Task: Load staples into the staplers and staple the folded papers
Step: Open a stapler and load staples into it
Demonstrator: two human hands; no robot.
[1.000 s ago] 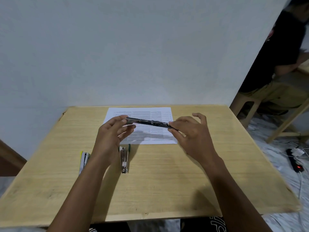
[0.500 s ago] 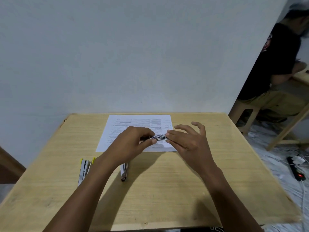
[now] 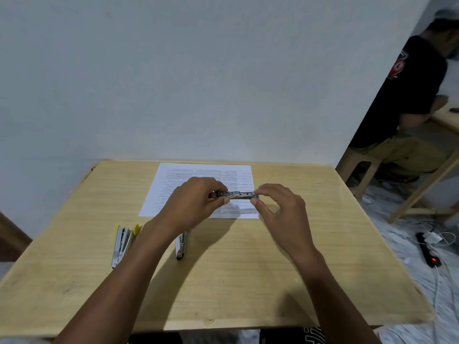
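I hold a small dark metal stapler point(image 3: 236, 194) level above a printed sheet of paper point(image 3: 173, 180) at the back of the wooden table point(image 3: 248, 281). My left hand point(image 3: 196, 197) grips its left end with fingers curled round it. My right hand point(image 3: 275, 204) pinches its right end between thumb and forefinger. A yellow-tipped stapler point(image 3: 123, 242) lies opened on the table at the left. Another dark stapler point(image 3: 180, 245) lies beside my left forearm, partly hidden by it.
A pale wall stands right behind the table. At the right, a person in a black shirt point(image 3: 409, 95) sits on a stool at another table. A power strip point(image 3: 428, 252) and cables lie on the floor to the right.
The stapler was stretched open long between my hands a second ago; now it is folded short. My left hand has closed round its left end, and both hands sit over the paper.
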